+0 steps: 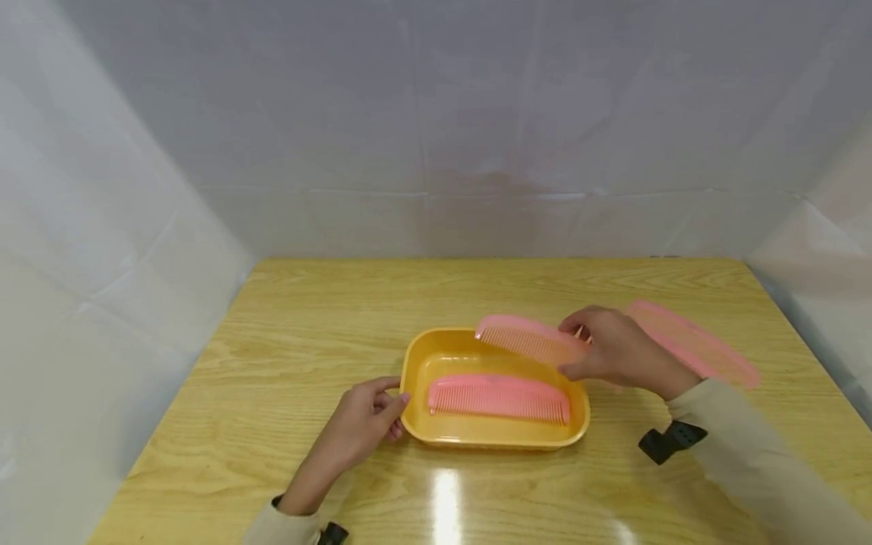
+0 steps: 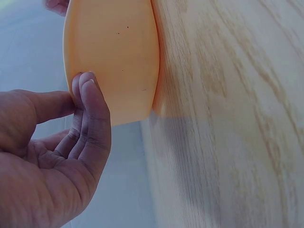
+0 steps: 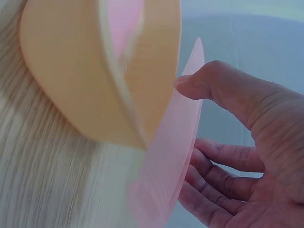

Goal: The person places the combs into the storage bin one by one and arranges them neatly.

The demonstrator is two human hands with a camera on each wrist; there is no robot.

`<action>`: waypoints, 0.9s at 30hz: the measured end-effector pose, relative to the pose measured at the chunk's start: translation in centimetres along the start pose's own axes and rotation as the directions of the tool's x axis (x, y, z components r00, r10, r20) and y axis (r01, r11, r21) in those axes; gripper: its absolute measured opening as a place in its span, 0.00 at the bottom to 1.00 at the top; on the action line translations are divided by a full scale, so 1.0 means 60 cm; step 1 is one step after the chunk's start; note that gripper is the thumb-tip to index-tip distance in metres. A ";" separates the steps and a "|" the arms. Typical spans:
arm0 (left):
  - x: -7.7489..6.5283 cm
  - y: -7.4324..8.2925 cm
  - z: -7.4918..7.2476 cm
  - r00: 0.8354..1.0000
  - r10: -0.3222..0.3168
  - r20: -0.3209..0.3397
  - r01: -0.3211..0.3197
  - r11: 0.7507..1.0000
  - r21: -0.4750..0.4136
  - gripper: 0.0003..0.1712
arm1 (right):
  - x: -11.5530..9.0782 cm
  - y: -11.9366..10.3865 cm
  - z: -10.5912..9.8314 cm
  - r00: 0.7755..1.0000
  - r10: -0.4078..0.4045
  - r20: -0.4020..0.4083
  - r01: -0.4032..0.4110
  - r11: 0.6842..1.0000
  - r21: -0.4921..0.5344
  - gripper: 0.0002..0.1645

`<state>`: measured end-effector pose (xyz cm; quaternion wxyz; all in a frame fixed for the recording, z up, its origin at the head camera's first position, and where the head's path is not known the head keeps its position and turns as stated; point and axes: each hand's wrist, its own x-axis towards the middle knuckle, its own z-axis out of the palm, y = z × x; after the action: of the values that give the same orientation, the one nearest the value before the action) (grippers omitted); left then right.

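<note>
A yellow plastic basin (image 1: 493, 440) stands on the table, its left rim pinched between the thumb and fingers of my left hand (image 1: 361, 420). Inside it lies a pink comb (image 1: 497, 395), teeth toward me. My right hand (image 1: 609, 347) holds a second pink comb (image 1: 524, 337) by its right end, tilted over the basin's back right part. In the right wrist view, the thumb is on one face of that held comb (image 3: 173, 142) and the fingers are on the other. The left wrist view shows the left hand (image 2: 71, 137) against the basin's outer wall (image 2: 121, 61).
More pink comb material (image 1: 695, 344) lies on the table to the right, partly behind my right hand and forearm; I cannot tell how many combs it is. The wooden table (image 1: 306, 318) is bordered by pale sheeting at the back and sides.
</note>
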<state>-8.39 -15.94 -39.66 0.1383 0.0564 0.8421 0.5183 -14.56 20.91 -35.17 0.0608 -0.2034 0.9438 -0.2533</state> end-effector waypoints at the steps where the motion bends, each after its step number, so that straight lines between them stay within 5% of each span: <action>1: 0.000 0.000 0.000 1.000 0.000 -0.001 0.000 1.000 0.001 0.27 | 0.002 -0.004 0.001 1.000 -0.006 0.009 0.006 1.000 0.002 0.33; 27: 0.001 0.000 0.001 1.000 0.011 0.006 -0.011 1.000 0.002 0.26 | 0.034 -0.064 0.050 0.987 -0.129 0.092 0.129 0.992 0.004 0.33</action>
<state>-8.42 -15.90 -39.69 0.1379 0.0625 0.8418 0.5181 -14.41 15.68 -35.82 0.0877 -0.2755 0.9251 -0.2463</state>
